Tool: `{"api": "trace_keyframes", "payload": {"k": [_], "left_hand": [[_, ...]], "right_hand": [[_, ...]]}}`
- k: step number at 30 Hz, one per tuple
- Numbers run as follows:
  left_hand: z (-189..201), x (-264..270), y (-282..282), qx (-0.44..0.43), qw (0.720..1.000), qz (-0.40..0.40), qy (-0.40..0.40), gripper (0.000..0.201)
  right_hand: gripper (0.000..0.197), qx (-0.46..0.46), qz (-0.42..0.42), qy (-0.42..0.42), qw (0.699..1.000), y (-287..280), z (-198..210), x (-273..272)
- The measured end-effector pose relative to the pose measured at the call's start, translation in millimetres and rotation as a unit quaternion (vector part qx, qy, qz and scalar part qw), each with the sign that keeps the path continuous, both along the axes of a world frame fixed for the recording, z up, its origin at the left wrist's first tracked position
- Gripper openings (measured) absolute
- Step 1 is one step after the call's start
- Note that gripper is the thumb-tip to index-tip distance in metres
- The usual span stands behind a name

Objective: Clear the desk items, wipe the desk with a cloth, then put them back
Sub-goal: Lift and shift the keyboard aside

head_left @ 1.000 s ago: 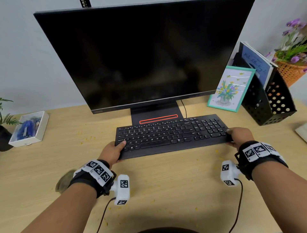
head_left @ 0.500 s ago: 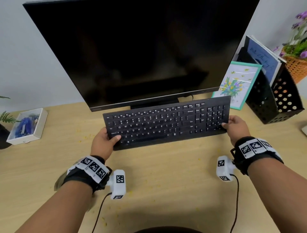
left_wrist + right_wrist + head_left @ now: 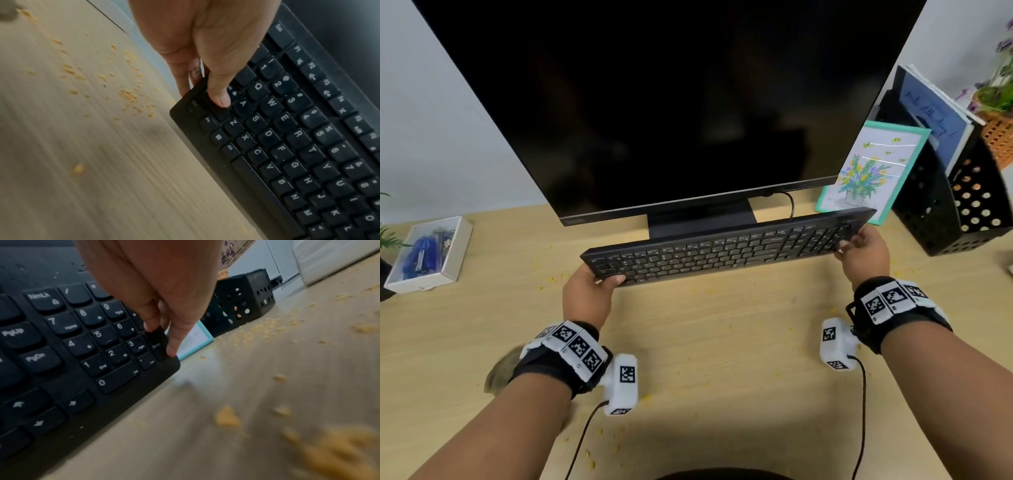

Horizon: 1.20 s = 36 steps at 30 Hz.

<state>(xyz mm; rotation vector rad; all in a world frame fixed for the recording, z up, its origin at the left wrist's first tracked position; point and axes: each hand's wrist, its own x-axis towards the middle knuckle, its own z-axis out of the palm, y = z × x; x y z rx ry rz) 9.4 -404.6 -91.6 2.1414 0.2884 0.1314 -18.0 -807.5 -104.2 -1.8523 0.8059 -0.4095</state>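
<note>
A black keyboard is held up off the wooden desk in front of the monitor stand, its right end higher than its left. My left hand grips the left end, thumb on the keys, fingers underneath. My right hand grips the right end by the number pad. A crumpled grey-brown cloth lies on the desk, partly hidden behind my left wrist. Yellow crumbs are scattered over the desk.
A big black monitor stands behind the keyboard with a cable hanging at its base. A white box with blue things sits far left beside a plant. A teal-framed flower picture, a black perforated file holder and a flower basket stand right.
The keyboard lay on the desk a second ago; both hands have lifted it and carried it toward the monitor, its right end rising. My head has moved closer.
</note>
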Motion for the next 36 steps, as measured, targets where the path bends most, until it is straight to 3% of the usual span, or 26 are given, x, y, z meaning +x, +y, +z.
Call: {"api": "trace_keyframes", "payload": {"k": [5,9,14,19,23,27,33,36], "left_hand": [[1,0,0,-0.016,1.000,-0.023,0.013,0.022],[6,4,-1,-0.118,0.989,-0.082,0.033,0.029],[-6,11,2,-0.198,0.969,-0.096,0.110,0.016],[-11,39,-2,-0.180,0.978,-0.042,0.101,0.014],[-14,64,-3,-0.131,0.988,0.010,0.075,0.025],[-22,84,1,-0.076,0.994,0.025,0.078,0.026],[-33,97,-1,-0.072,0.992,0.044,0.094,0.028],[-39,94,-6,-0.047,0.993,0.049,0.093,0.030]], "right_hand": [[0.018,-0.038,0.008,0.013,0.999,-4,-4,2],[0.022,-0.060,-0.027,0.000,0.998,-16,4,5],[0.018,-0.072,-0.044,0.062,0.995,-34,1,5],[0.020,-0.025,-0.010,0.089,0.996,-21,5,21],[0.023,0.029,0.108,0.087,0.990,1,9,45],[0.043,0.028,0.166,0.111,0.980,8,6,65],[0.088,0.007,0.222,0.150,0.963,6,-4,86],[0.100,-0.058,0.251,0.194,0.947,3,-11,85]]}}
